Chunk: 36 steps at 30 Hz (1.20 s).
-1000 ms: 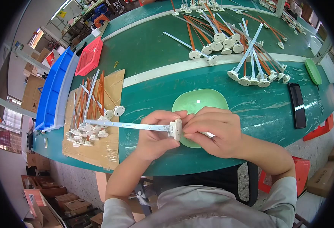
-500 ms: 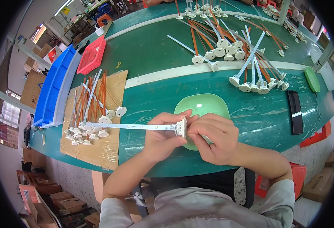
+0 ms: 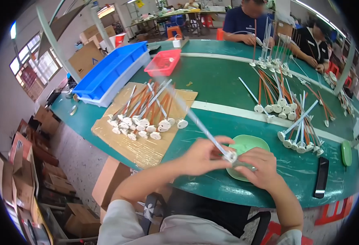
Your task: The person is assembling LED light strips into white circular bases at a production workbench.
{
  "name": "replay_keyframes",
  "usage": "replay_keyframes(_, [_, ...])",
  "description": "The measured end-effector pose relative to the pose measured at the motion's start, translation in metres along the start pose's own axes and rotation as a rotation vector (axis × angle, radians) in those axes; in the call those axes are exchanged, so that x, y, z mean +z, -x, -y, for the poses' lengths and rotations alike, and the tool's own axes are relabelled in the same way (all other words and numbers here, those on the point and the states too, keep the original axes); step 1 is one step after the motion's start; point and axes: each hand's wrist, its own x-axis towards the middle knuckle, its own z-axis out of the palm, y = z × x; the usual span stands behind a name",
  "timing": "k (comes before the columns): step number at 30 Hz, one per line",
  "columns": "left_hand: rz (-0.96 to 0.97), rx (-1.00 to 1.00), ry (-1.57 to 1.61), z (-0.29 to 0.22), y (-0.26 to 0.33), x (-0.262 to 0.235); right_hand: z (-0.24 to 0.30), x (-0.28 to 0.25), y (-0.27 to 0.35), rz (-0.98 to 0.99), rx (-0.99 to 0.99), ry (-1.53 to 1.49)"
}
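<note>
Swung up since the earlier frame: long translucent white tube with round white end cap (image 3: pixel 204 126), now slanting away over the green table's near edge. Left hand (image 3: pixel 200 157) clamped on it; right hand (image 3: pixel 258 167) seemingly pinching a part at the cap, above pale green shallow dish (image 3: pixel 249 145). Step: fitting the cap end; next calls for steady alignment.

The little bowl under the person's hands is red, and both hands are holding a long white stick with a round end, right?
Not quite. The head view shows the bowl is light green, not red. The rest holds: the left hand and right hand both hold the long white stick with a round end, above the green table.
</note>
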Motion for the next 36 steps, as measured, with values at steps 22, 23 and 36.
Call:
replay_keyframes(22, [-0.941,-0.143,-1.614,-0.054,0.046,-0.148,-0.13,-0.047,-0.055,0.166,0.16,0.868])
replay_keyframes(23, [-0.867,-0.038,-1.498,-0.052,0.033,-0.133,-0.141,-0.046,-0.058,0.242,0.063,0.934])
replay_keyframes(36, [-0.222,0.142,-0.42,0.035,-0.068,-0.012,-0.081,-0.018,-0.046,-0.106,0.071,0.396])
